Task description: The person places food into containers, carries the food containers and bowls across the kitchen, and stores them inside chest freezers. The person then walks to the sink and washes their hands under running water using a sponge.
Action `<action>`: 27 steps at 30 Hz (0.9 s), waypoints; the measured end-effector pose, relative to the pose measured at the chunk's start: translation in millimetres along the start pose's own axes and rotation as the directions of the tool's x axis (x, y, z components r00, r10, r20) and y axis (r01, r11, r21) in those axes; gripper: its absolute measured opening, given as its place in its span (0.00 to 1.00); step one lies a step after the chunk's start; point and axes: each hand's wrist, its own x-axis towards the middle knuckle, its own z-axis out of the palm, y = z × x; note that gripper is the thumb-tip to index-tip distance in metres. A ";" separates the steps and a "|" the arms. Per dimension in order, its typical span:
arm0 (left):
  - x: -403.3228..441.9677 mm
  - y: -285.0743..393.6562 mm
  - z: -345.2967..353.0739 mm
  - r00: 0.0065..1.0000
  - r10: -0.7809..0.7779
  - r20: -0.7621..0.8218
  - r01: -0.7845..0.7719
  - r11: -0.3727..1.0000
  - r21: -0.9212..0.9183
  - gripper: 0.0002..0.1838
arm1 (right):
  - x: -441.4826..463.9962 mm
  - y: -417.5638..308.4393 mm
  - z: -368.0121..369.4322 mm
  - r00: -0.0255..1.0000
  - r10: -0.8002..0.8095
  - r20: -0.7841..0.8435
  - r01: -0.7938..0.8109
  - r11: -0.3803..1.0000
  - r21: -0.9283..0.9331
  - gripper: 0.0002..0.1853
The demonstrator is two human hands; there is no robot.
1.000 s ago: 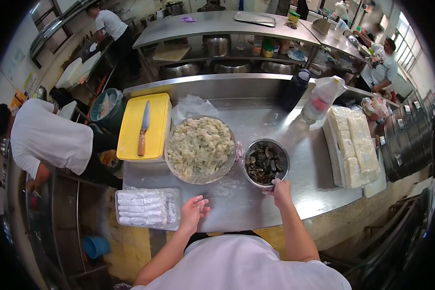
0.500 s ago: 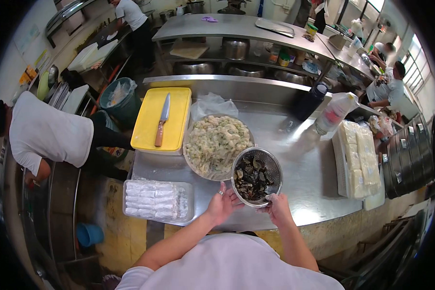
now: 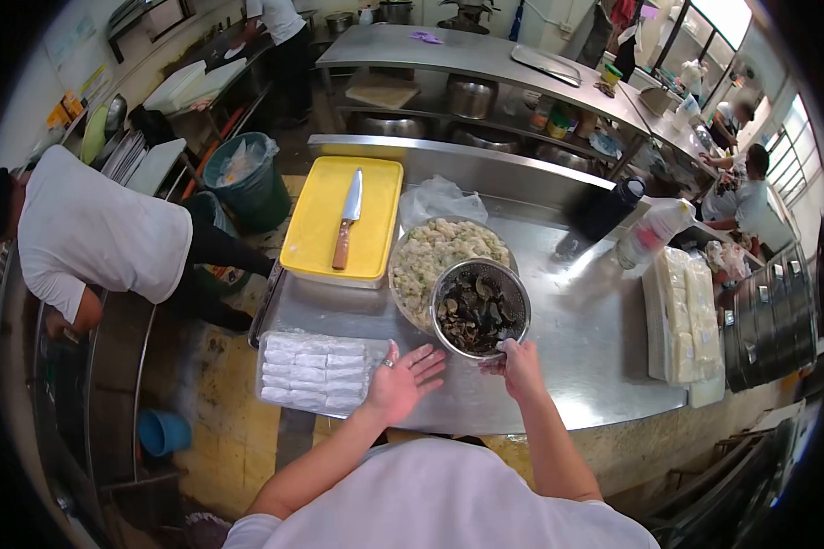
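Note:
My right hand (image 3: 515, 366) grips the lower right rim of a metal colander (image 3: 526, 316), raised over the edge of a wide bowl. Inside the colander lie dark, wet pieces that look like soaked black fungus or mushrooms (image 3: 479, 306). Palm up and fingers spread, my left hand (image 3: 406, 382) is apart from the colander on its lower left and holds nothing. The bowl's pale, chunky filling with green bits (image 3: 439, 249) is partly hidden by the colander. Left of my left hand is a clear tray of white wrapped rolls (image 3: 311, 371).
A knife (image 3: 346, 229) lies on a yellow board (image 3: 307, 220). A dark bottle (image 3: 618, 203), a plastic jug (image 3: 655, 229) and stacked pale packs (image 3: 687, 306) stand right, near metal steamers (image 3: 769, 302). One person (image 3: 101, 229) bends at the left; others work farther back.
My left hand has let go of the colander and moved left, opening out. The colander has shifted slightly up and left over the bowl, in my right hand. The camera view has turned slightly.

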 end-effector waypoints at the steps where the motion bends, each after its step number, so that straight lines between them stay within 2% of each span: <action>1: -5.7 5.1 -1.4 1.000 0.009 0.003 -0.009 0.999 -0.034 0.45 | 6.4 1.2 2.9 1.000 0.005 0.007 -0.005 1.000 -0.004 0.15; 4: -17.9 16.6 -11.6 0.999 0.041 0.004 -0.040 0.996 -0.078 0.45 | 24.4 8.5 11.4 1.000 0.012 -0.010 -0.012 0.999 0.030 0.14; 13: -51.8 36.4 -36.8 0.995 0.100 -0.028 -0.102 0.990 -0.098 0.42 | 46.6 16.9 20.5 1.000 -0.015 -0.010 0.014 0.995 -0.103 0.14; 19: -63.2 37.0 -55.3 0.992 0.104 -0.075 -0.110 0.991 -0.072 0.40 | 33.1 13.6 29.2 1.000 -0.013 -0.016 0.013 1.000 -0.019 0.14; 25: -62.3 36.4 -55.7 0.994 0.080 -0.080 -0.084 0.996 -0.038 0.37 | 34.2 15.4 33.9 0.998 -0.064 -0.004 0.064 0.995 -0.079 0.12; 27: -62.6 37.4 -53.9 0.993 0.089 -0.074 -0.090 0.996 -0.007 0.35 | 28.1 7.9 30.4 0.999 -0.045 -0.006 0.044 0.987 -0.156 0.12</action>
